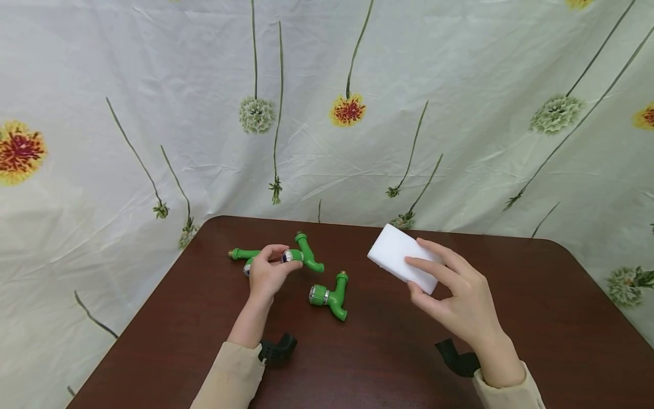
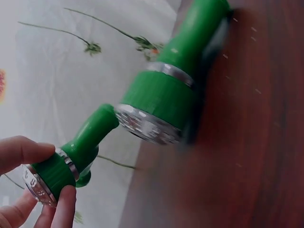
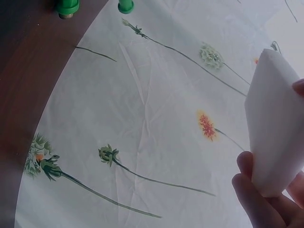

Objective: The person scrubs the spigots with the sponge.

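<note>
In the head view my left hand [image 1: 269, 272] pinches a green plastic faucet [image 1: 305, 253] by its round knob, thumb on one side and fingers on the other. The left wrist view shows that faucet's knob [image 2: 52, 175] with a silver ring and patterned silver cap between the fingertips. My right hand [image 1: 462, 289] holds a white sponge block [image 1: 403, 255] by its edges above the table's right half. In the right wrist view the sponge [image 3: 275, 123] stands tilted between thumb and fingers.
A second green faucet [image 1: 337, 295] lies on the dark brown table [image 1: 388, 352], right of the left hand. Another faucet [image 1: 242, 254] lies partly hidden behind that hand. A white flowered cloth [image 1: 327, 153] hangs behind the table. Black straps [image 1: 278, 347] sit at both wrists.
</note>
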`<state>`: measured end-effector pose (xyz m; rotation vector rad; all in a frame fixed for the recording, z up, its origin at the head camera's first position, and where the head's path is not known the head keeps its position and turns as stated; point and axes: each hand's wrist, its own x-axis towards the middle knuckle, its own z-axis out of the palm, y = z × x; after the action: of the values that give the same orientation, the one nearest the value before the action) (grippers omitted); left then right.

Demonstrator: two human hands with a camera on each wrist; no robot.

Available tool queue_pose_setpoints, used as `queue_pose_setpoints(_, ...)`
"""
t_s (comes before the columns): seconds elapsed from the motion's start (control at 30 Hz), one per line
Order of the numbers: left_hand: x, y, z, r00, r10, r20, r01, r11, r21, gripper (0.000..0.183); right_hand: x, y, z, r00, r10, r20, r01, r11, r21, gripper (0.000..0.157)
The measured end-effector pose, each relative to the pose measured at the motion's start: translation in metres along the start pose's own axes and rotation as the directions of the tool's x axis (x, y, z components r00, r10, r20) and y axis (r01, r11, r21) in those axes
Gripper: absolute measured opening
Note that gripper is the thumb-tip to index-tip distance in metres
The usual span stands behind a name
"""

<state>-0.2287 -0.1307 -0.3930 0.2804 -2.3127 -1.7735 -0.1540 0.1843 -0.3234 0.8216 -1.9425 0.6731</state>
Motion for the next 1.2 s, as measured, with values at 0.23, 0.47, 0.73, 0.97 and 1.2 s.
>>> queue_pose_setpoints(0.23, 0.006, -0.018, 0.002, 0.996, -0.092, -0.002, 0.092, 0.995, 0.034, 0.042, -0.001, 0.0, 0.0, 1.0, 0.003, 0.015, -0.003, 1.0, 0.007, 0.031)
queue_pose_setpoints(0.47, 0.008, -0.033, 0.003, 0.992, -0.125, -0.012, 0.125, 0.99, 0.063, 0.041, -0.001, 0.0, 0.0, 1.0, 0.001, 0.018, -0.001, 1.0, 0.002, 0.031)
queue_pose_setpoints(0.73, 0.007, -0.037, 0.002, 0.996, -0.062, -0.066, 0.072, 0.982, 0.175, 0.045, 0.0, -0.001, 0.001, 1.0, 0.003, 0.017, -0.003, 1.0, 0.005, 0.031)
queue_pose_setpoints(0.97, 0.007, -0.04, 0.003, 0.999, -0.016, -0.039, 0.024, 0.976, 0.216, 0.048, 0.0, -0.001, 0.001, 1.0, -0.005, 0.015, 0.005, 1.0, -0.002, 0.031)
queue_pose_setpoints(1.2, 0.009, -0.042, 0.006, 1.0, -0.028, 0.014, 0.025, 0.986, 0.163, 0.042, 0.001, -0.001, 0.0, 1.0, -0.014, 0.008, 0.014, 1.0, 0.0, 0.03)
